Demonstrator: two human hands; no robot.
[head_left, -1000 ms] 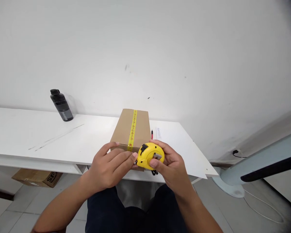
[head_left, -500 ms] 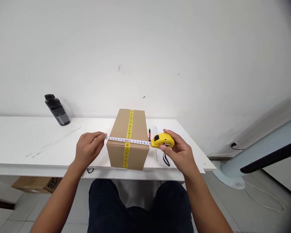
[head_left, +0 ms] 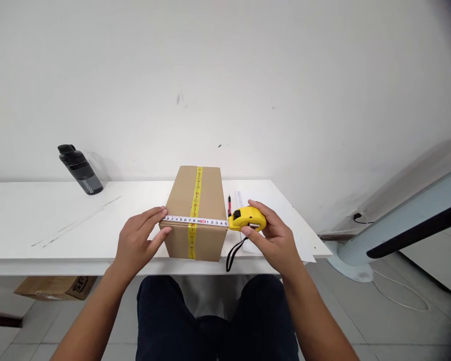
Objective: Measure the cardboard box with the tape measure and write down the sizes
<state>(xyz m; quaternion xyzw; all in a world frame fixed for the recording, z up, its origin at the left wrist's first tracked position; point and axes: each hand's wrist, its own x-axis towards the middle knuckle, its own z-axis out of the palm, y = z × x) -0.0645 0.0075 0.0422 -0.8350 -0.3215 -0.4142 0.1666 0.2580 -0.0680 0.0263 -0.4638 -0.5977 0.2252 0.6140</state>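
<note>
A brown cardboard box (head_left: pixel 176 195) sealed with yellow printed tape stands on the white table. Across the near edge of its top lies the white blade of a tape measure, its yellow case (head_left: pixel 248 219) against the box's right side. My right hand (head_left: pixel 276 235) is closed round that case, thumb below and fingers behind. At the box's left edge, my left hand (head_left: pixel 143 233) presses the blade's end down with its fingertips, the thumb against the front face. A black wrist strap (head_left: pixel 233 253) hangs from the case.
A dark bottle (head_left: pixel 80 169) stands at the left by the wall. Behind the case lie a red and black pen (head_left: pixel 229 204) and white paper (head_left: pixel 296 250). Under the table sits another carton (head_left: pixel 54 287). A pale column-shaped appliance (head_left: pixel 406 215) stands at the right.
The blade has shortened, and the case has come in against the box's right edge. My left thumb has moved down onto the box front. The strap has swung left.
</note>
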